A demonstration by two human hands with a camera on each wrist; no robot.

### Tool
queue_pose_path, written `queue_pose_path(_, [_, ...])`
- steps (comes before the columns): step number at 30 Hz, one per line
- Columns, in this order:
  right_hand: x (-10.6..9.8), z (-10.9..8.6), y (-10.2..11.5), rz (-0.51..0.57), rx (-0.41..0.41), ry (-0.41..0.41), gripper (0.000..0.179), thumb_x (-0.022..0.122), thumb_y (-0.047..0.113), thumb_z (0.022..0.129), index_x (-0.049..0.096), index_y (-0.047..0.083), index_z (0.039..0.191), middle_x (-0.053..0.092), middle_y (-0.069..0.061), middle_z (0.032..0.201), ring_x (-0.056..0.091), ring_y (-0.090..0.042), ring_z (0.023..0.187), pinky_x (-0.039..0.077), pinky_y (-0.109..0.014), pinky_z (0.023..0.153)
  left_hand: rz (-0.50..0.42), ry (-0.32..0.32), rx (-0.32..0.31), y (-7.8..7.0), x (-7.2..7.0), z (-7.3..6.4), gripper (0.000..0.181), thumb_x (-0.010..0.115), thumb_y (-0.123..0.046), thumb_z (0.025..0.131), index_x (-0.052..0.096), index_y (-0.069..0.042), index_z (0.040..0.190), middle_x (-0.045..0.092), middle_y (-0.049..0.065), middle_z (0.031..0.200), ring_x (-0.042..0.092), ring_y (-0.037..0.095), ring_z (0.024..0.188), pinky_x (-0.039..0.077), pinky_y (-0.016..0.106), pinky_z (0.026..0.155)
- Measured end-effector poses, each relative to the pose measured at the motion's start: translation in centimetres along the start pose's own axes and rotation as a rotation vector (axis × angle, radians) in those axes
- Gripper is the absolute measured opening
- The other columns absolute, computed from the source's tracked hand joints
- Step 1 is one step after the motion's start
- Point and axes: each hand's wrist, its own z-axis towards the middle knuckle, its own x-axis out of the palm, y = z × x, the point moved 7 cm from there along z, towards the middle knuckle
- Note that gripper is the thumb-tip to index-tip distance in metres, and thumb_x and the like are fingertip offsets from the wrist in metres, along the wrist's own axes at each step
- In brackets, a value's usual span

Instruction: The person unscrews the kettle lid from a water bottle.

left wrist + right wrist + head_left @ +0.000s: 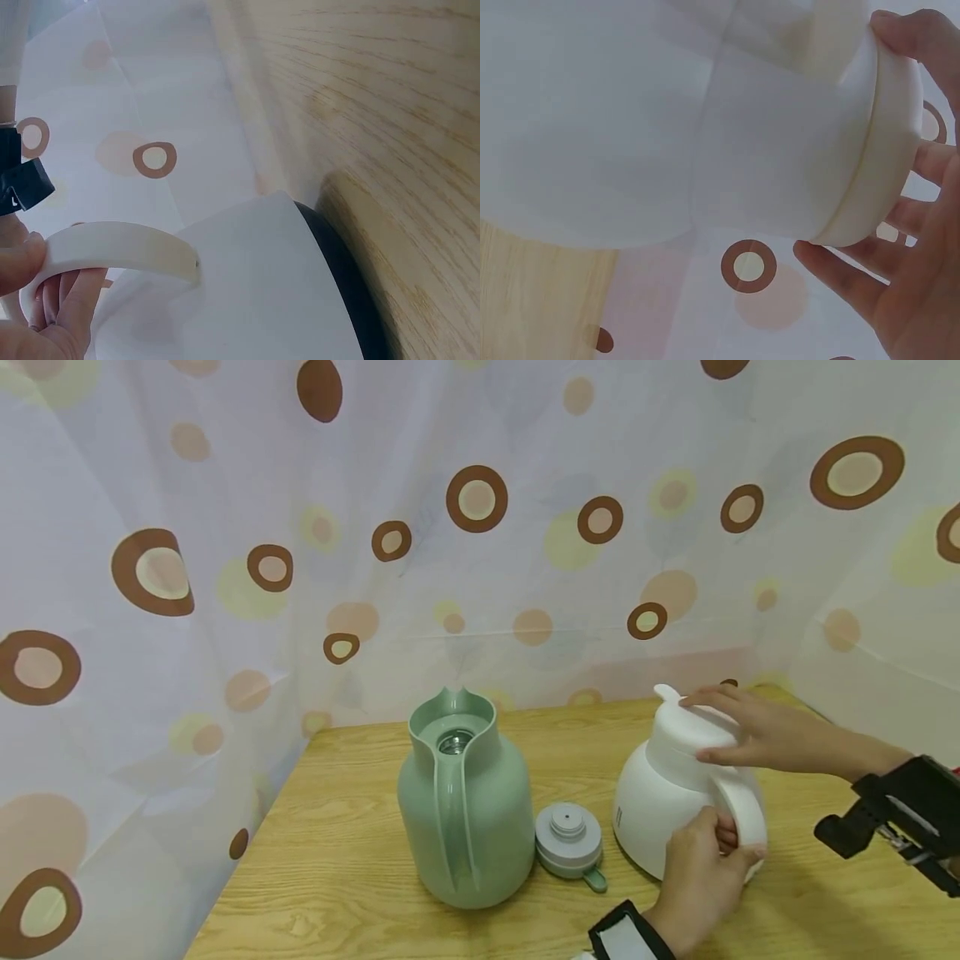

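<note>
A white thermos jug point(656, 802) stands upright on the right of the table. My left hand point(693, 881) grips its handle point(746, 810), fingers through the loop and thumb on the outside, as the left wrist view also shows. From the right, my right hand point(776, 739) holds the white lid point(889, 142) on top of the jug. Thumb and fingertips spread round the lid's rim in the right wrist view, with the palm off it. The lid sits on the jug's neck, its small spout tip point(665, 692) pointing away to the left.
A green thermos jug point(480, 827) stands left of the white one, its top uncovered and handle towards me. Between the jugs lies a grey-white stopper point(567, 843) with a green tab. Spotted cloth point(525, 568) surrounds the wooden table point(330, 852) at the back and sides.
</note>
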Motion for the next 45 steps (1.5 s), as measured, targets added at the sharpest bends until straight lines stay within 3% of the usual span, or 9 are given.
queue_pose_path(3, [-0.2,0.1,0.2,-0.087,0.037,-0.022,0.054,0.075,0.035,0.075,0.051,0.012,0.118,0.052,-0.010,0.109,0.053,-0.019,0.075,0.044,-0.031,0.055,-0.016,0.000,-0.013,0.1,0.0,0.0,0.018,0.073,-0.017,0.080,0.056,-0.013,0.085,0.052,-0.017,0.075,0.047,-0.009,0.068,0.036,0.004,0.058])
queue_pose_path(6, [-0.2,0.2,1.6,-0.309,-0.076,-0.069,0.050,0.054,0.051,0.087,0.054,0.008,0.114,0.054,-0.015,0.104,0.055,-0.025,0.070,0.045,-0.037,0.052,-0.028,0.008,-0.029,0.2,0.1,0.0,0.018,0.073,-0.017,0.079,0.056,-0.013,0.085,0.052,-0.017,0.074,0.047,-0.009,0.068,0.036,0.005,0.058])
queue_pose_path(10, [-0.1,-0.1,3.8,-0.572,-0.318,-0.141,0.058,0.017,0.050,0.097,0.056,0.009,0.112,0.055,-0.021,0.099,0.053,-0.035,0.065,0.044,-0.043,0.047,-0.039,0.023,-0.042,0.3,0.2,-0.1,0.018,0.073,-0.017,0.080,0.056,-0.014,0.085,0.051,-0.017,0.075,0.048,-0.008,0.069,0.037,0.006,0.059])
queue_pose_path(13, [-0.2,0.3,3.2,-0.492,-0.176,-0.089,0.049,0.036,0.049,0.096,0.057,0.008,0.112,0.055,-0.020,0.101,0.054,-0.036,0.071,0.045,-0.045,0.052,-0.043,0.022,-0.045,0.3,0.1,0.0,0.018,0.073,-0.018,0.080,0.056,-0.014,0.086,0.051,-0.017,0.075,0.048,-0.008,0.069,0.037,0.006,0.059])
queue_pose_path(17, [-0.3,0.6,1.4,-0.305,0.096,-0.009,0.058,0.068,0.047,0.078,0.057,0.001,0.113,0.056,-0.015,0.106,0.056,-0.034,0.079,0.046,-0.047,0.064,-0.043,0.017,-0.045,0.3,0.0,0.0,0.018,0.073,-0.017,0.079,0.056,-0.014,0.085,0.051,-0.017,0.074,0.048,-0.008,0.069,0.037,0.006,0.059])
queue_pose_path(28, [-0.4,0.6,0.0,0.004,0.059,0.066,0.054,0.078,0.028,0.073,0.050,0.017,0.118,0.058,-0.009,0.106,0.048,-0.008,0.066,0.041,-0.027,0.053,0.018,-0.008,0.032,-0.1,0.0,-0.1,0.020,0.074,-0.019,0.078,0.056,-0.013,0.084,0.053,-0.017,0.074,0.046,-0.010,0.068,0.035,0.003,0.059])
queue_pose_path(36, [-0.5,1.6,1.3,-0.277,0.210,0.069,0.065,0.063,0.055,0.079,0.055,0.004,0.118,0.056,-0.021,0.109,0.059,-0.035,0.084,0.049,-0.046,0.062,0.002,0.004,-0.001,0.1,0.1,0.0,0.019,0.073,-0.019,0.079,0.056,-0.014,0.084,0.052,-0.017,0.074,0.047,-0.010,0.068,0.035,0.004,0.058])
queue_pose_path(39, [-0.4,1.9,1.7,-0.351,0.218,0.073,0.067,0.061,0.055,0.080,0.056,0.000,0.117,0.056,-0.024,0.108,0.056,-0.042,0.089,0.048,-0.051,0.064,-0.001,0.008,-0.008,0.1,0.1,0.1,0.019,0.073,-0.019,0.079,0.055,-0.014,0.084,0.052,-0.017,0.074,0.047,-0.009,0.068,0.035,0.004,0.058])
queue_pose_path(45, [-0.2,1.9,1.2,-0.279,0.171,0.092,0.057,0.067,0.047,0.079,0.055,0.006,0.117,0.054,-0.019,0.113,0.054,-0.040,0.093,0.047,-0.047,0.062,0.004,0.006,-0.001,0.1,0.0,0.2,0.020,0.073,-0.019,0.079,0.055,-0.014,0.083,0.051,-0.017,0.074,0.047,-0.010,0.067,0.035,0.004,0.059])
